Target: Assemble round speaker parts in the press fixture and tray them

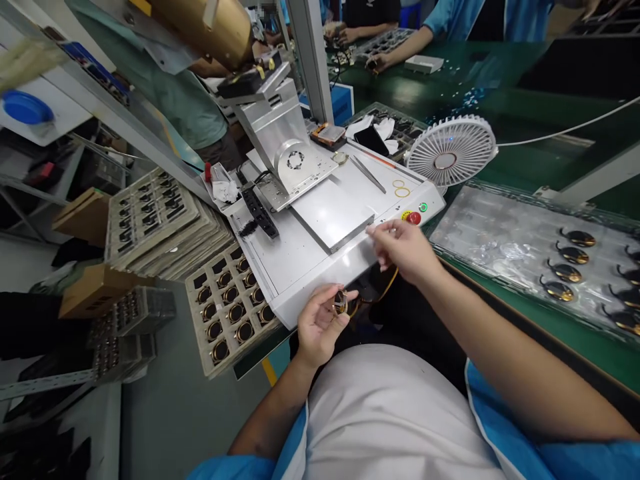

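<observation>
My left hand (320, 330) is closed around the edge of a small round gold-and-black watch case (341, 302), in front of the white machine base (310, 293). My right hand (403, 250) hovers at the machine's front edge, close to a red button (414, 218). Its thumb and forefinger are pinched together; what lies between them, if anything, is too small to make out. On the machine top, thin gold rings (401, 191) and a pair of tweezers (370, 175) lie beyond my right hand. A flat metal plate (333, 223) sits between them and a metal fixture (293, 160).
At left, a tray (204, 333) holds several round watch cases beside stacked trays (185, 247). On the right, a clear plastic tray (493, 230) carries black-and-gold parts. A white fan (450, 152) stands behind the machine's corner. Co-workers' arms (410, 48) reach over the green table.
</observation>
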`<state>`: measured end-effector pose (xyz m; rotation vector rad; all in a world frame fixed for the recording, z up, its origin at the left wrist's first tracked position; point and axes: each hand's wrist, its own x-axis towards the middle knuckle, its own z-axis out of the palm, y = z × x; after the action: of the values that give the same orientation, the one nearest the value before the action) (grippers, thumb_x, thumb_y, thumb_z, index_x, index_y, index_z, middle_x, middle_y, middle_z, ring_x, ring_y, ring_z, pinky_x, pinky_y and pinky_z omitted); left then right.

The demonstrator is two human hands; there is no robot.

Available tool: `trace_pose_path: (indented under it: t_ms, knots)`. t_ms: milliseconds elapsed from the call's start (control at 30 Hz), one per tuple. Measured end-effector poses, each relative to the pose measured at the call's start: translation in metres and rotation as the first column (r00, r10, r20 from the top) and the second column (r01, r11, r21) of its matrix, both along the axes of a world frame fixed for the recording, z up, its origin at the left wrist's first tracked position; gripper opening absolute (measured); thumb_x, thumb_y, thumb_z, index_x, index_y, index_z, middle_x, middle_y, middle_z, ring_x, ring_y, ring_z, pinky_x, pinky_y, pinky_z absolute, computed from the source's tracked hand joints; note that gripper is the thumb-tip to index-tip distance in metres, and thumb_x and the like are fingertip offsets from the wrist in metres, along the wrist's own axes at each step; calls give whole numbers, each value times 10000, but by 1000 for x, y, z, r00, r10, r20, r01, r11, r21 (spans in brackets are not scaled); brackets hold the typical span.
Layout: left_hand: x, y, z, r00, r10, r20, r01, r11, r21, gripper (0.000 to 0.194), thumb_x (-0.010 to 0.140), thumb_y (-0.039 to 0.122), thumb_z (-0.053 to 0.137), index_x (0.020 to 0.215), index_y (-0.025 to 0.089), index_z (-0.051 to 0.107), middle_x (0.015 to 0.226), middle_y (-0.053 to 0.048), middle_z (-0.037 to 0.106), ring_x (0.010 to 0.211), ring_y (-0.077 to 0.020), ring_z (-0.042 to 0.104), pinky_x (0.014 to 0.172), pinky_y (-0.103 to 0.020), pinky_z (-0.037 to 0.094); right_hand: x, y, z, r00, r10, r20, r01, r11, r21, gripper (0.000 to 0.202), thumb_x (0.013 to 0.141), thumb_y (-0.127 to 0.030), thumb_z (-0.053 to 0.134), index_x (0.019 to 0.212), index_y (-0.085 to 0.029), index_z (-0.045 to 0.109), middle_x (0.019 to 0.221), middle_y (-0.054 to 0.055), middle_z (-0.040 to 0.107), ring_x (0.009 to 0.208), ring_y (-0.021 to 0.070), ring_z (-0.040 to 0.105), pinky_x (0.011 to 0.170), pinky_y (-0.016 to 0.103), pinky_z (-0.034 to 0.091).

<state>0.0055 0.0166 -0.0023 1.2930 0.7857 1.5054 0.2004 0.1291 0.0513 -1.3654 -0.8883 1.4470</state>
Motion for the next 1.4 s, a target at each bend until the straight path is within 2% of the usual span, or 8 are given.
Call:
trace_pose_path:
  t_ms: [200, 367, 500, 600, 667, 800, 1200, 1400]
  knots:
    - [0, 4, -2, 996, -12, -93, 11, 1000, -3, 750, 687, 150, 953, 1374, 289, 686, 1207, -116, 784, 865, -190, 798, 794, -308, 689, 8, 50, 7, 989, -111, 99, 106, 993, 50, 360, 889, -265, 834, 718, -196, 524, 489, -29, 549, 313, 89, 421, 290, 196, 355]
    - [2, 2, -5, 986, 73, -150, -66, 996, 54, 770, 685, 104, 943, 1384, 286, 676, 1234, -109, 800, 1077, -219, 794, 962, -301, 656, 8, 37, 8, 989, -125, 83, 111, 981, 157, 337, 920, -194, 767, 681, -187, 530, 487, -37, 536, 336, 71, 425, 334, 174, 356]
    - [5, 1, -4, 963, 127, -239, -116, 992, 57, 794, 729, 134, 920, 1453, 239, 612, 1288, -158, 772, 1108, -255, 790, 965, -339, 667, 7, -8, 12, 986, 147, 79, -160, 964, 212, 371, 839, -400, 849, 725, -184, 570, 513, -27, 564, 377, 87, 467, 377, 187, 370]
    - [7, 1, -3, 945, 154, -290, -144, 988, 57, 785, 749, 171, 912, 1466, 220, 595, 1310, -172, 758, 1104, -270, 792, 944, -349, 681, 4, -47, 11, 884, 457, 102, -467, 874, 133, 419, 815, -522, 838, 761, -182, 600, 512, -21, 571, 397, 103, 475, 388, 200, 365]
    - [8, 2, -2, 935, 161, -315, -154, 987, 48, 770, 759, 191, 907, 1462, 216, 595, 1309, -168, 759, 1104, -275, 792, 938, -352, 686, 2, -65, 7, 831, 532, 163, -551, 828, 106, 391, 861, -521, 784, 777, -180, 613, 542, -5, 604, 432, 109, 490, 409, 204, 362]
    - [8, 2, -1, 927, 169, -335, -160, 986, 54, 743, 764, 194, 900, 1448, 209, 609, 1292, -160, 768, 1102, -274, 793, 949, -348, 684, -2, -78, -1, 823, 473, 316, -533, 834, 141, 322, 915, -459, 700, 774, -184, 609, 602, 20, 656, 508, 124, 530, 474, 218, 389]
    - [8, 1, -3, 909, 191, -370, -196, 980, 24, 660, 769, 224, 899, 1383, 188, 661, 1272, -159, 778, 1101, -281, 793, 972, -372, 679, -8, -75, -6, 836, 382, 394, -480, 857, 187, 277, 902, -404, 714, 753, -204, 593, 580, -2, 635, 496, 123, 513, 477, 232, 368]
    - [8, -3, -13, 911, 132, -390, -118, 991, 60, 731, 767, 197, 897, 1441, 226, 617, 1311, -140, 763, 1135, -280, 778, 1013, -405, 661, -2, -79, -18, 874, 485, 41, -486, 873, 38, 488, 801, -647, 788, 846, -194, 612, 701, 19, 655, 548, 143, 565, 486, 240, 454]
